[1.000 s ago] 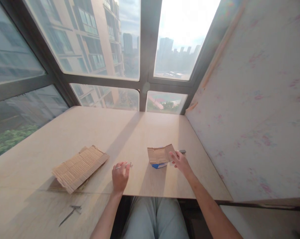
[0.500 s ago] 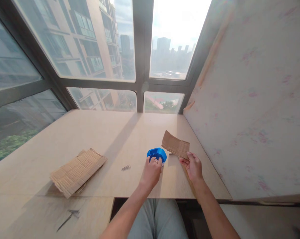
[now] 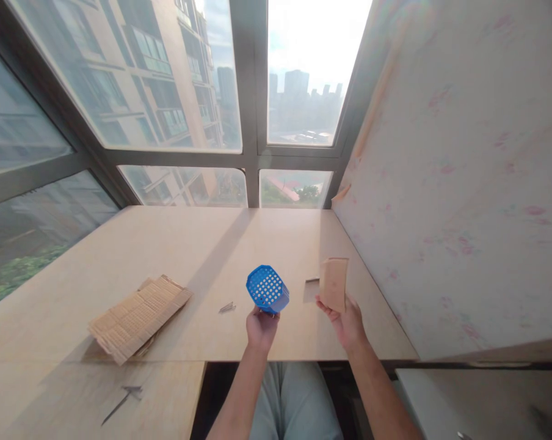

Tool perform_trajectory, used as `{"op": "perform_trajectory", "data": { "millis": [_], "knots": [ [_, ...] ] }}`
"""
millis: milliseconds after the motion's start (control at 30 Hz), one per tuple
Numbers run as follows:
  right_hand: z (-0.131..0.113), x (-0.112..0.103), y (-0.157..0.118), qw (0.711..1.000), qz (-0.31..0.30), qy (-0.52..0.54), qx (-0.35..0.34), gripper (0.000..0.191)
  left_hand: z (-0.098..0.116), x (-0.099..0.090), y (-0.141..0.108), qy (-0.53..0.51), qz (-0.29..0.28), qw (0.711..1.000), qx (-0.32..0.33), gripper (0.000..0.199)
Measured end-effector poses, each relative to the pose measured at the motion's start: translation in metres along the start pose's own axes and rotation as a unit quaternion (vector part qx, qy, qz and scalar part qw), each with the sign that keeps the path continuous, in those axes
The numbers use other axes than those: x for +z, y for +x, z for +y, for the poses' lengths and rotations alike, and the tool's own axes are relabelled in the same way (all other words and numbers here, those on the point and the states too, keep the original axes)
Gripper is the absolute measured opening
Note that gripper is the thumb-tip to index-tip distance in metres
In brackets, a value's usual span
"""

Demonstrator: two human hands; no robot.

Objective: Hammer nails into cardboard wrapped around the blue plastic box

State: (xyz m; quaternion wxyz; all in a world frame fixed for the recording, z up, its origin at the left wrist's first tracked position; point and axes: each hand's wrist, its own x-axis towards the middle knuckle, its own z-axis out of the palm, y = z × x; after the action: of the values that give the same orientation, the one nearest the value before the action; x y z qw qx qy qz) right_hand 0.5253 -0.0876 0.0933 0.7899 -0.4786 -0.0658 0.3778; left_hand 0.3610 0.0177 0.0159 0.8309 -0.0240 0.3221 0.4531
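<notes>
Holding two things up seems the step: your left hand (image 3: 261, 328) grips the blue box (image 3: 263, 287) by its near end; your right hand (image 3: 348, 322) pinches folded cardboard (image 3: 334, 282) before it; moving either likely calls for steadiness.

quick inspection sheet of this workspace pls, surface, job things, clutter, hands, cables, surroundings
Surface: table pale, partly shadowed
Job's things: blue basket, perforated; cardboard
Clutter: cardboard stack at left; thin pins left of the basket; dark strip left of the cardboard; dark object at lower left, too blurred to name
Hands: left hand holds the basket, right hand the cardboard
Cables: nothing seen
Surroundings: windows ahead and left; patterned wall right
</notes>
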Motion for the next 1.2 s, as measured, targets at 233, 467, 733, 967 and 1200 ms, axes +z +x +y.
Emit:
{"op": "perform_trajectory", "data": {
  "millis": [233, 467, 733, 967, 1200],
  "knots": [
    [0.034, 0.014, 0.015, 0.991, 0.028, -0.131, 0.018, 0.022, -0.037, 0.008, -0.012, 0.048, -0.008, 0.997, 0.06, 0.037],
    [0.044, 0.02, 0.018, 0.989, 0.073, -0.122, 0.049, 0.02, -0.058, 0.005, -0.014, 0.049, 0.064, 0.995, 0.055, 0.026],
    [0.044, 0.015, 0.022, 0.97, 0.109, -0.219, 0.008, 0.025, -0.048, -0.013, -0.046, 0.242, 0.084, 0.965, 0.048, 0.023],
    [0.035, 0.01, 0.011, 0.962, 0.132, -0.24, -0.02, 0.031, -0.04, -0.045, -0.074, 0.451, 0.065, 0.878, 0.147, 0.048],
    [0.026, 0.004, -0.017, 0.966, 0.103, -0.234, -0.042, 0.041, 0.035, -0.032, -0.05, 0.65, -0.14, 0.627, 0.406, 0.086]
  ]
}}
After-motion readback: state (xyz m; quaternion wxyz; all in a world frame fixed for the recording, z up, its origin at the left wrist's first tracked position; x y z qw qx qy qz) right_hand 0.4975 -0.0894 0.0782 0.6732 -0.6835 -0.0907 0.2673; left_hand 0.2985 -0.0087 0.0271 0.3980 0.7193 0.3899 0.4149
